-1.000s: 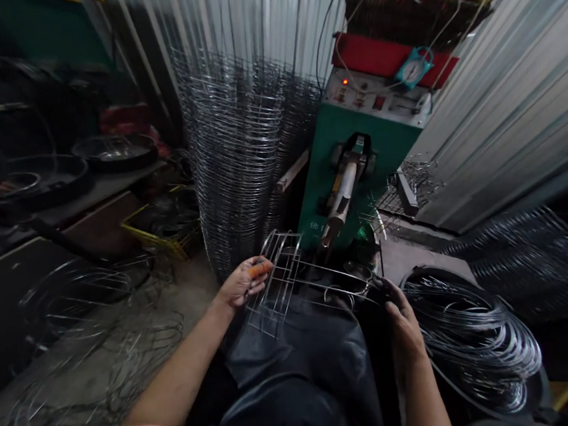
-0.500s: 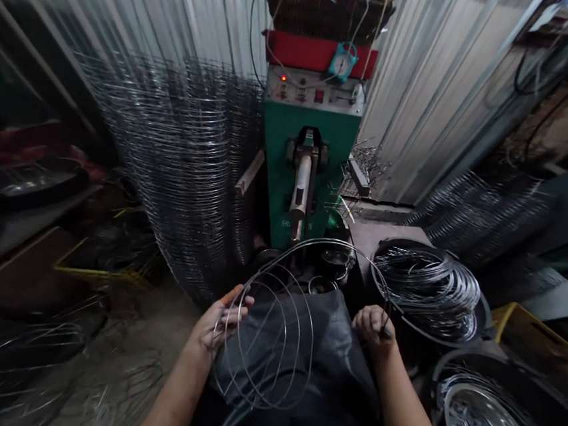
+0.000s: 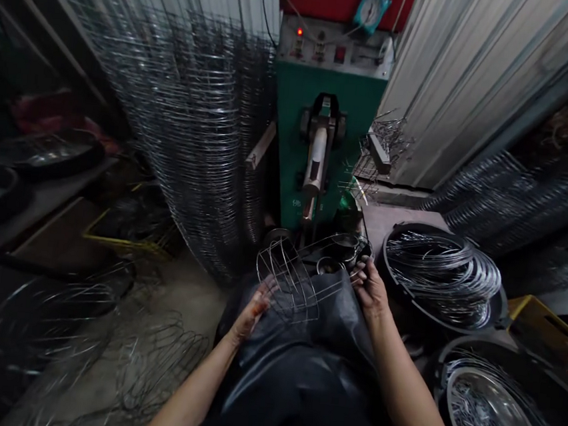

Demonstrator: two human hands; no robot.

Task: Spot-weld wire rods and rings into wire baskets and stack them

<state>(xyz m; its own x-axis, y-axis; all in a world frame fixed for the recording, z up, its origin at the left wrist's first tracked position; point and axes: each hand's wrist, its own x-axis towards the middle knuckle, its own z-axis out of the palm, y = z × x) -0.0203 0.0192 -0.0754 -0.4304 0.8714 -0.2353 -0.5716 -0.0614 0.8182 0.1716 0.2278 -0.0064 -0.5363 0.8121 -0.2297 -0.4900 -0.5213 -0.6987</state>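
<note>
A wire frame [image 3: 293, 287] with curved loops, like a shallow basket, hangs tilted over my lap. Two long thin wires run from it up to the right. Their far end, with a dark tip, is pinched in my right hand [image 3: 373, 290]. My left hand [image 3: 253, 309] is at the frame's left side, fingers stretched out and a little blurred, with an orange patch near the thumb. Whether those fingers touch the wire I cannot tell. Ahead stands a green machine [image 3: 284, 133] with a thick metal arm [image 3: 316, 159] pointing toward me.
Tall stacks of wire rings [image 3: 196, 131] lean at the left. A black tub of wire hoops [image 3: 439, 275] stands at right, a metal bowl of small wire pieces [image 3: 480, 419] in another tub nearer. Loose wire frames [image 3: 164, 355] lie on the floor. A dark apron [image 3: 298, 382] covers my lap.
The wire frame has turned, its loops now facing differently and its long wires reaching right. My left hand has moved right and its grip has loosened; my right hand has risen slightly. The view has tilted down.
</note>
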